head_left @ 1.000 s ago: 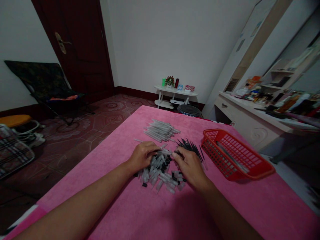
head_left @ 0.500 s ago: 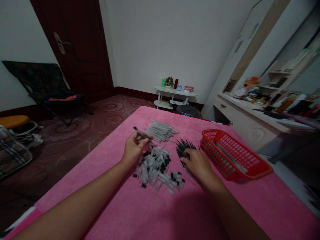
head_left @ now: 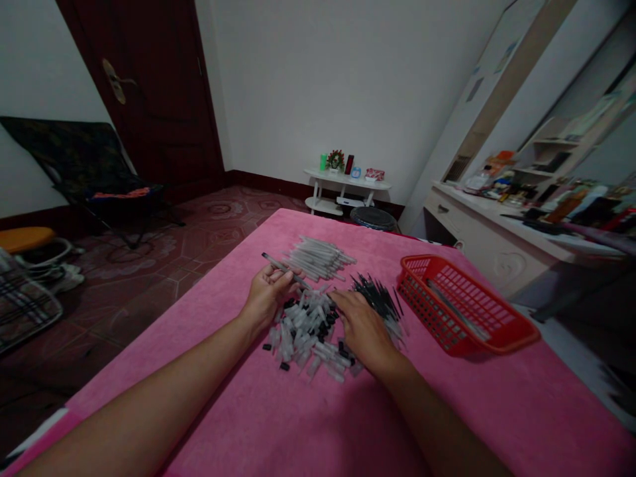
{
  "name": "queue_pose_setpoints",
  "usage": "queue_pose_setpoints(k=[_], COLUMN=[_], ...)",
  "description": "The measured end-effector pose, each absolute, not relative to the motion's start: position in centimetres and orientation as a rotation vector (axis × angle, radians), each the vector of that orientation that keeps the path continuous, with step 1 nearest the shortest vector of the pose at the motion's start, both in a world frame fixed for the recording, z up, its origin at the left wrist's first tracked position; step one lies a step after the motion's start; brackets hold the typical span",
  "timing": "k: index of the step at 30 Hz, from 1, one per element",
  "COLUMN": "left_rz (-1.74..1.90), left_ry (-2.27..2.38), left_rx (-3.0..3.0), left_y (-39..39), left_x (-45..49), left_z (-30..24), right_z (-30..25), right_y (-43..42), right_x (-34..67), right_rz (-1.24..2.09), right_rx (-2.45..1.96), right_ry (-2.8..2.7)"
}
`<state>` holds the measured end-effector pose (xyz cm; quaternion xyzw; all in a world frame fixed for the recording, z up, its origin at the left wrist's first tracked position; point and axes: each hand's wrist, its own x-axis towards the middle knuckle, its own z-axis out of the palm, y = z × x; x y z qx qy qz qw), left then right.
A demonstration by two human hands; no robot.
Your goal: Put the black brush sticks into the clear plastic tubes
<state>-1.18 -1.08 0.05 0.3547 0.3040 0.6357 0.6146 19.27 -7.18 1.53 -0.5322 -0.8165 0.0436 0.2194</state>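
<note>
My left hand (head_left: 268,293) is closed around a slim pen (head_left: 276,262) with a dark end, tilted with that end up and to the left. My right hand (head_left: 365,328) hovers at the right side of a heap of clear pen caps (head_left: 303,331), some with black parts. Its fingers are bent together and point at the pen's lower end; what they hold, if anything, is hidden. Beside this hand lies a bunch of dark-tipped pen refills (head_left: 380,298). Beyond both hands is a stack of pale pen barrels (head_left: 320,257).
A red plastic basket (head_left: 432,317) with a few long pale sticks in it stands on the right of the pink-covered table (head_left: 218,411). A dresser (head_left: 497,238) full of bottles is further right. A folding chair (head_left: 94,172) is on the left, and a small white stand (head_left: 318,173) by the wall.
My right hand has left the refills and moved left to the edge of the cap heap, closer to my left hand. My left hand keeps the pen, now tilted slightly differently.
</note>
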Motion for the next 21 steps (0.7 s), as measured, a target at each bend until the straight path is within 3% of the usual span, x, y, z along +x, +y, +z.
queue_pose_setpoints(k=[11,21], left_rz=[1.429,1.38], left_ry=[0.707,0.701], left_rx=[0.805,0.862], left_y=[-0.9,-1.3], left_x=[-1.2,-1.1], left_z=[-0.3,-0.4], right_z=[1.0,1.1], right_y=[-6.4,-6.4], right_x=[20.1,20.3], right_rz=[0.101,0.158], right_rx=[-1.693,-1.619], right_ry=[-2.224,-2.108])
